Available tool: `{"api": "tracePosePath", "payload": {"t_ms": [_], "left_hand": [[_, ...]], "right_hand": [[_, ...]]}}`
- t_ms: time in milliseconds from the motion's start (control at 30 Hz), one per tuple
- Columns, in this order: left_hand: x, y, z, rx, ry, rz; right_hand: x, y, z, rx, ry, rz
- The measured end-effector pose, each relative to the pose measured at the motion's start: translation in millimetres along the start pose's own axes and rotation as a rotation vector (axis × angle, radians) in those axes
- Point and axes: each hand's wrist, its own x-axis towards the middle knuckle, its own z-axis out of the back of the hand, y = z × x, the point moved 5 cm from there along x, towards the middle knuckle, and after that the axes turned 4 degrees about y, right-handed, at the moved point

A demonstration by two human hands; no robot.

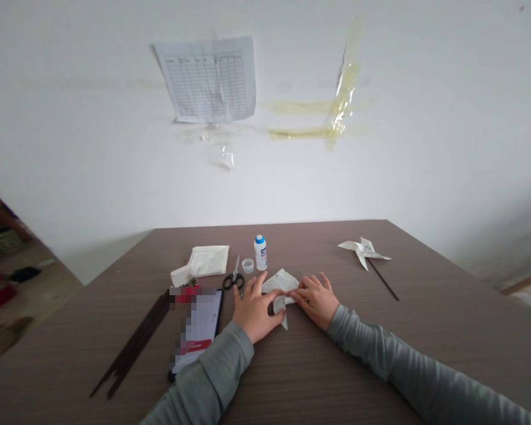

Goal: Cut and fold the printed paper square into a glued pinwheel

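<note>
A piece of printed paper [281, 279], partly folded with a pointed flap, lies on the table between my hands. My left hand [257, 310] reaches over its left side, with index finger and thumb on the paper and the other fingers spread. At the right edge, my right hand [317, 301] pinches the paper near its middle, close to the left fingertips. My fingers cover part of the folds. Just beyond stands a white glue bottle [261, 254] with a blue cap. Black-handled scissors [234, 277] and a small clear cup [248, 266] are beside my left hand.
On the right lies a paper pinwheel [361, 251] on a dark stick [384, 280]. Left of my arm are a phone [206, 321], a bundle of dark sticks [137, 342], a small red item [186, 293] and folded paper [210, 260]. A white wall [292, 189] rises behind the table.
</note>
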Motion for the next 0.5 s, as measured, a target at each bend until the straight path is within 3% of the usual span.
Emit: {"api": "tracePosePath", "payload": {"t_ms": [100, 500], "left_hand": [[0.4, 3.8, -4.8, -0.010, -0.058, -0.048], [3.7, 17.1, -16.6, -0.009, -0.089, -0.032]], "right_hand": [[0.2, 4.0, 4.3, -0.014, 0.006, -0.005], [-1.3, 3.6, 16.9, 0.058, 0.007, -0.012]]}}
